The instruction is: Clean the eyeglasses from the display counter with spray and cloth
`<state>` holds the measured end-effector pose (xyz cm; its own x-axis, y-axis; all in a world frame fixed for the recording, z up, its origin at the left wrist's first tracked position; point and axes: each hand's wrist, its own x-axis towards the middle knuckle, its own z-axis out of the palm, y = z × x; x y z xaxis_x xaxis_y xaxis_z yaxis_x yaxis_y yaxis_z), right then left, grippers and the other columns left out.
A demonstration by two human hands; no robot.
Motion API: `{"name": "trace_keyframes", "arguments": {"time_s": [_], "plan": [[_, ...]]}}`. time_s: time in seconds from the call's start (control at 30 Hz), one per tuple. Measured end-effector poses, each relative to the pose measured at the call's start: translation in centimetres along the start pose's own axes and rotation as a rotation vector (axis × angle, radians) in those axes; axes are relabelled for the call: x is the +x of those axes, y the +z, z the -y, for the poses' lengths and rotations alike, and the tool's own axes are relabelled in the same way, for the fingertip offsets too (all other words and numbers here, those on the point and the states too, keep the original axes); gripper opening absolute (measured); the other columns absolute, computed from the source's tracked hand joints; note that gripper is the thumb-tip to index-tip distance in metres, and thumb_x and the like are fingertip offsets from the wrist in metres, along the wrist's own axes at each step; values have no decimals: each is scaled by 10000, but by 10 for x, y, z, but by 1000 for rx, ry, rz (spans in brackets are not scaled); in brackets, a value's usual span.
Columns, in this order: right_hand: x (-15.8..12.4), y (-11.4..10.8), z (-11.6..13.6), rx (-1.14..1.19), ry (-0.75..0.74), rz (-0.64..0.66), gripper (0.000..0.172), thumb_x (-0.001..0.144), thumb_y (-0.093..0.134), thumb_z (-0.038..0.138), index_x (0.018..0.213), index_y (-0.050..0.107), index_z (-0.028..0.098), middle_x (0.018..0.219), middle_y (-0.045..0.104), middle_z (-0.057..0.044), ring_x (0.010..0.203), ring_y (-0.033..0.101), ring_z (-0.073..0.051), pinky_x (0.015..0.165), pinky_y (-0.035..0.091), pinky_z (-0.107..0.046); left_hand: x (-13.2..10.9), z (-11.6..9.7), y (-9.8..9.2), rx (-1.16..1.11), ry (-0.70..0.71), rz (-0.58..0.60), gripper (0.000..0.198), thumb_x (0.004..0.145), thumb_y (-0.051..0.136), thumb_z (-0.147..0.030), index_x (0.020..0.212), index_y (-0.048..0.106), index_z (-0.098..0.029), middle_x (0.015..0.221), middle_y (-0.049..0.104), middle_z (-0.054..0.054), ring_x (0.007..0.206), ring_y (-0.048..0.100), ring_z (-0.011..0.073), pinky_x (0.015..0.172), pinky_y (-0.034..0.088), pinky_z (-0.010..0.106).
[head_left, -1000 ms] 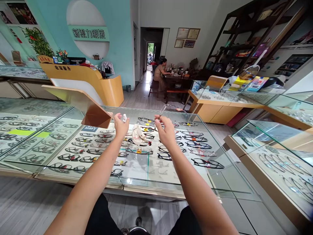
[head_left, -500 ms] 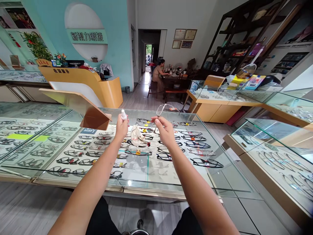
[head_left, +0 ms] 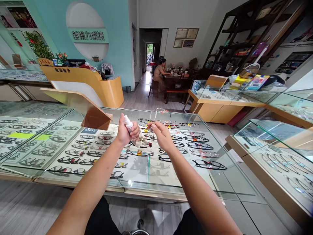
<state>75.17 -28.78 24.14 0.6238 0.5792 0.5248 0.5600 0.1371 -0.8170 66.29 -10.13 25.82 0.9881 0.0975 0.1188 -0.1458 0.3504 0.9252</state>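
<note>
A small white spray bottle [head_left: 127,123] is in my left hand [head_left: 126,132], whose fingers wrap round it over the glass display counter [head_left: 137,186]. My right hand [head_left: 160,133] pinches a pair of glasses [head_left: 153,115] with a thin, pale frame and an orange tag on the far lens. The glasses stand tilted upright above my fingertips, apart from the bottle. Behind and below my left hand, a crumpled pale cloth [head_left: 140,143] lies on the counter, partly hidden by the hand. Rows of tagged spectacle frames [head_left: 139,152] lie about under both hands.
A wooden-backed mirror or stand [head_left: 95,119] rises from the counter on the left. More glass cases [head_left: 266,153] stand at the right. A yellow reception desk [head_left: 111,89] is beyond, and a seated person [head_left: 160,75] is at a dark table at the back.
My left hand has moved right toward the glasses and turned, so more of the bottle and fingers show. The glasses in my right hand have shifted slightly left and down.
</note>
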Motion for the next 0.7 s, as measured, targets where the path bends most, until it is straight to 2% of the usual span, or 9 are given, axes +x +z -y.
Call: {"name": "trace_keyframes", "arguments": {"time_s": [0.07,0.13,0.23,0.47,0.7], "plan": [[-1,2,2,7,10,35,405,1097,502,543,1054,767,239,1013,786,-55,981,710,-247,903,534,-388,2,3,0,41,61,-39,889,751,328,-1114,507,458,-268,466,285,-12,433,329,146,449,350,337],[-3,5,4,-6,17,75,405,1101,500,541,1027,759,239,1005,777,-51,951,699,-242,886,533,-385,4,8,0,123,156,-109,817,814,452,-1009,551,569,-245,529,418,21,522,459,170,548,435,353],[-7,10,8,-18,7,137,400,1111,499,523,997,752,236,977,758,-45,922,682,-238,874,523,-383,8,18,-2,224,234,-191,648,851,593,-834,633,640,-225,625,537,37,621,551,182,621,461,341],[-11,17,13,49,7,226,435,1116,508,562,1019,766,226,968,766,-48,902,663,-227,831,483,-353,6,24,2,316,141,-238,541,858,574,-751,688,567,-238,554,478,-13,512,507,167,492,379,300],[-8,15,11,155,55,194,513,1061,566,685,1032,787,223,977,750,-53,906,637,-225,883,481,-375,4,21,4,366,234,-216,568,912,506,-739,700,584,-218,593,538,0,586,529,159,612,432,307]]}}
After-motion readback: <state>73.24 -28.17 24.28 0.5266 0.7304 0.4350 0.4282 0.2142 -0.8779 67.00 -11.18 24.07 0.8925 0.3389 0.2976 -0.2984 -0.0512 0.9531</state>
